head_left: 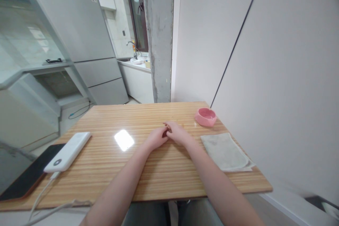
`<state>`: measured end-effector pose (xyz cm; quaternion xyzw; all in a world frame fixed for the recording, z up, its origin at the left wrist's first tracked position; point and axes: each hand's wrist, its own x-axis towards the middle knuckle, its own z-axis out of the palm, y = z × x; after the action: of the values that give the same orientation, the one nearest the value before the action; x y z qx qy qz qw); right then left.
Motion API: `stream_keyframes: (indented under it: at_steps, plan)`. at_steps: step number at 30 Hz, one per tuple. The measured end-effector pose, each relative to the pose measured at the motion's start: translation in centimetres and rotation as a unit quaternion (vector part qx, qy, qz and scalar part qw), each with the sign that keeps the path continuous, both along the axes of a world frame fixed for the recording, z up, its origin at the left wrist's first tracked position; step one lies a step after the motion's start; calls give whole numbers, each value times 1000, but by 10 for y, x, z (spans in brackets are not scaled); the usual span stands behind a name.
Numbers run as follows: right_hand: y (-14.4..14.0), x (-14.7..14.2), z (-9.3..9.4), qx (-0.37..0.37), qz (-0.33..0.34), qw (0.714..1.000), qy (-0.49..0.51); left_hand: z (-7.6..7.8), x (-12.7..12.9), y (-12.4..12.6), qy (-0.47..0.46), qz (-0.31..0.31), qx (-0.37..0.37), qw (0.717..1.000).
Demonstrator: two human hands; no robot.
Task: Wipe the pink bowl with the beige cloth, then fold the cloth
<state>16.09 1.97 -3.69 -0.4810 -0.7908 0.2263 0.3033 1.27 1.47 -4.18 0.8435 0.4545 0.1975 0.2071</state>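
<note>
Left hand and right hand rest loosely curled together at frame centre, touching, on the surface; whether they hold anything is unclear. Nearest, at right, the cloth looks soft, light, limp; pinch an edge.

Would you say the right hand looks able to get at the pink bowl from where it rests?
Probably yes. The right hand rests on the table against the left hand, and only bare wood lies between it and the pink bowl; the folded cloth lies nearer, off that path.
</note>
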Motion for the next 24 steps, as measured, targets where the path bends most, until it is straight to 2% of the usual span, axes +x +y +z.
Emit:
stream_keyframes:
  at_steps: [2,3,4,6,8,10,13,20,24]
  plan:
    - [3,22,10,-8,-82,996,-29,1,0,-1,-10,-1,-10,1000]
    - [4,33,15,0,-148,987,-57,1,-1,-1,-12,5,-17,1000]
    - [4,45,20,18,-229,969,-85,2,-1,-2,-15,9,-22,1000]
    - [2,66,26,58,-386,911,-131,2,-1,-2,-21,7,-31,999]
    - [0,83,27,65,-474,864,-158,2,-1,-1,-26,-1,-39,999]
    - [-1,93,25,5,-488,855,-176,2,-1,-1,-29,-7,-42,999]
    - [3,100,18,-76,-447,869,-197,0,-2,0,-33,-8,-41,999]
    - [14,107,9,-37,-428,883,-187,-1,-2,0,-34,-11,-36,999]
    - [16,98,11,7,-372,915,-159,-1,-2,0,-32,-1,-26,999]
